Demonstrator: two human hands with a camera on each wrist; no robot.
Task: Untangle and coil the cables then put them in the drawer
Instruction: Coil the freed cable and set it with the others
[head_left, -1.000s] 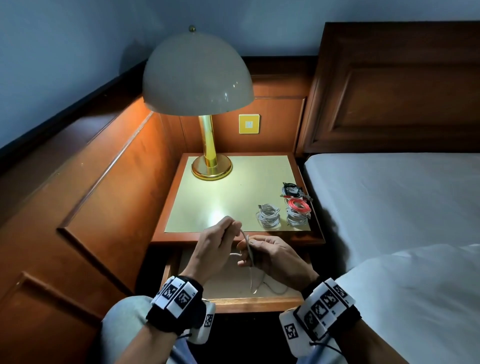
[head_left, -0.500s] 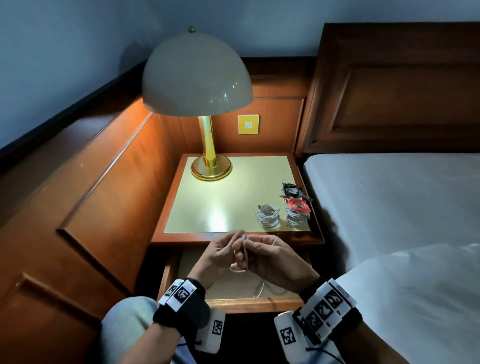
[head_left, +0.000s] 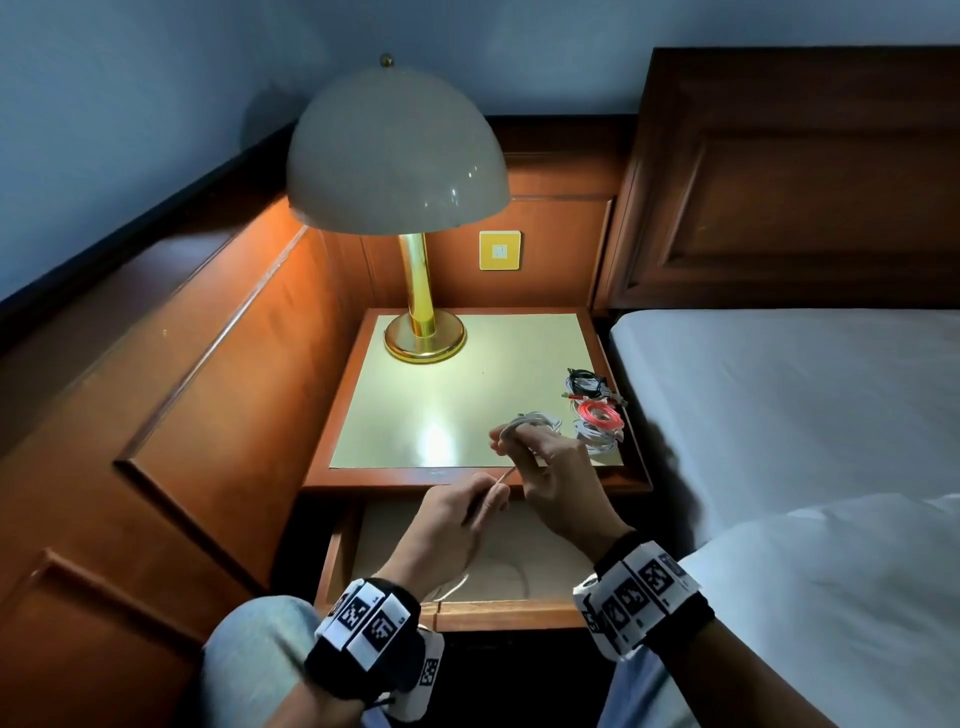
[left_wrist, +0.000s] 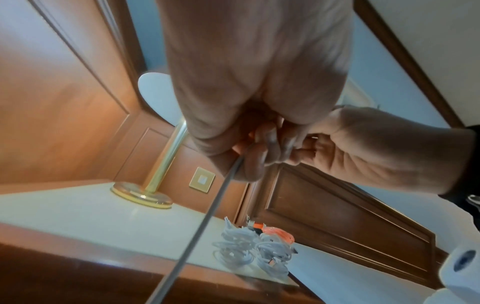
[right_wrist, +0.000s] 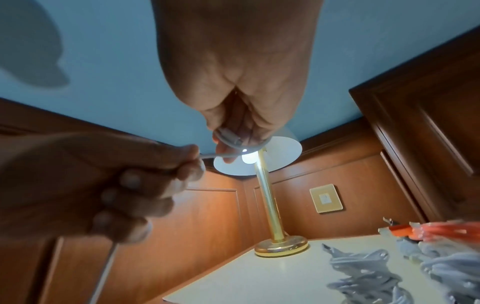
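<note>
A thin white cable runs between both hands above the open drawer. My left hand pinches it between thumb and forefinger, and the cable hangs down from there into the drawer. My right hand is higher, over the nightstand's front edge, holding the cable's end looped around its fingers. Coiled cables lie at the nightstand's right side: a white coil partly hidden behind my right hand, a red coil on a white one, and a black one.
A brass lamp with a dome shade stands at the nightstand's back left. Wood panelling closes the left side. The bed lies close on the right, with a white cover near my right wrist.
My right hand has risen and moved forward over the nightstand edge with the cable looped on its fingers. The left hand stayed low, so the cable now stretches between them.
</note>
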